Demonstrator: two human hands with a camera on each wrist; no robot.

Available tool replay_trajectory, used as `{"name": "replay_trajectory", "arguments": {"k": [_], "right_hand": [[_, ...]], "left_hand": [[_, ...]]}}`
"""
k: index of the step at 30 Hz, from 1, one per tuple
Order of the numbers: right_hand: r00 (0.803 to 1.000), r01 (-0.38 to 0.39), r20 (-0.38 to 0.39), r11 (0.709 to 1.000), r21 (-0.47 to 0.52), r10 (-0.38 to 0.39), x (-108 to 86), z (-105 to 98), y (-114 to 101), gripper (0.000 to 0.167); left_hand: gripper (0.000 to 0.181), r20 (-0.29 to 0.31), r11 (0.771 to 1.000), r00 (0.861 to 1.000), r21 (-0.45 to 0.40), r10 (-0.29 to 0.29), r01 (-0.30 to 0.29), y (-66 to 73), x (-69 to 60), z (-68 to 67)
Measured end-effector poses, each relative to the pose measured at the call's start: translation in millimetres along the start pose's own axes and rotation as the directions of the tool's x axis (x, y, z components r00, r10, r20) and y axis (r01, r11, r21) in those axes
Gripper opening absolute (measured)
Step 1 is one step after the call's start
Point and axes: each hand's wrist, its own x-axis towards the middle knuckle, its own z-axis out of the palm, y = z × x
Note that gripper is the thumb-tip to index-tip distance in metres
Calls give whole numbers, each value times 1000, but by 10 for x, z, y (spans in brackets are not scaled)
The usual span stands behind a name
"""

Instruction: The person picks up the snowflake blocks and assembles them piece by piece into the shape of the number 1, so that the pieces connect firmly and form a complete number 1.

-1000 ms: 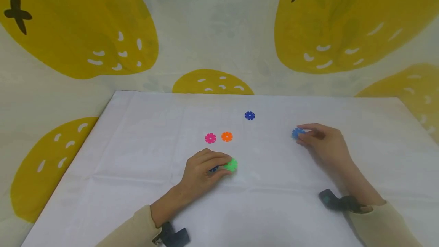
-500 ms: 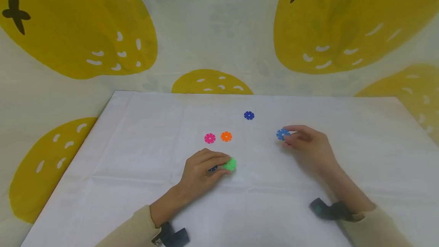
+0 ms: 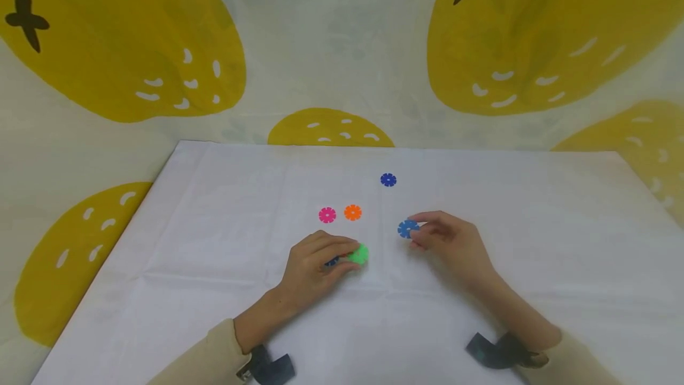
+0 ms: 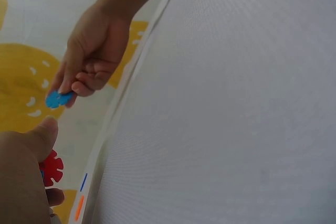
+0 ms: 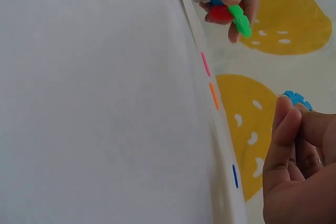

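Note:
My left hand (image 3: 315, 261) holds a small cluster of notched plastic discs above the white-covered table. A green disc (image 3: 361, 253) stands out at its fingertips, and part of a blue disc (image 3: 332, 261) shows under the fingers. In the right wrist view a red disc (image 5: 220, 13) sits against the green one; how they join is partly hidden by the fingers. A light blue notched disc (image 3: 407, 229) is pinched between thumb and fingers of my right hand (image 3: 454, 242). That disc is a short gap to the right of the green one, not touching it.
Lying flat beyond my hands are a pink disc (image 3: 328, 215) and an orange disc (image 3: 352, 212), side by side. A dark blue disc (image 3: 388, 179) lies farther back. Behind the white table (image 3: 214, 207) hangs a cloth (image 3: 342, 46) with yellow fruit print.
My right hand has moved left and a little nearer with the light blue disc, closing on the left hand. The left hand and the discs on the table stay in place.

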Motion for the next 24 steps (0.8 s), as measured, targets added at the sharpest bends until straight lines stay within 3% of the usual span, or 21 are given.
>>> {"name": "replay_trajectory", "arguments": {"k": [12, 24], "right_hand": [[990, 11, 136, 981, 195, -38, -88, 187, -140, 23], [974, 18, 217, 983, 185, -59, -126, 317, -172, 18]], "left_hand": [[35, 11, 1000, 1000, 9, -17, 17, 13, 14, -9], [33, 21, 1000, 999, 16, -26, 25, 20, 14, -10]]}}
